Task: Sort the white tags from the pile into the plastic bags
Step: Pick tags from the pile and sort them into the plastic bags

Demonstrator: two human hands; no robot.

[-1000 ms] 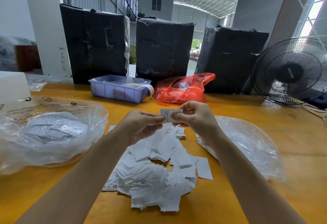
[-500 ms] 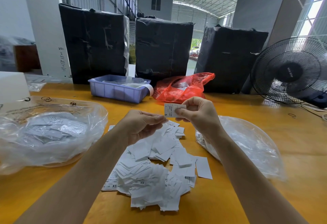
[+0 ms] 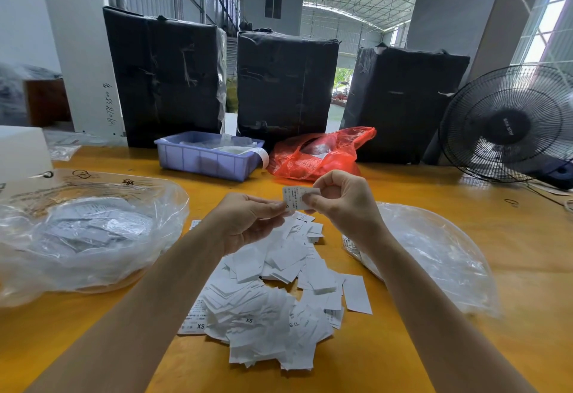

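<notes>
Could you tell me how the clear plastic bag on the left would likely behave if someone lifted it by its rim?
The left bag looks thin and crinkled, so it would probably sag and fold. Holding only paper tags, it is likely light. Its open mouth might spill tags if tipped.

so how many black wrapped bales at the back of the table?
3: left bale, middle bale, right bale, in a row behind the purple tray and red bag. More could sit hidden behind them.
</notes>
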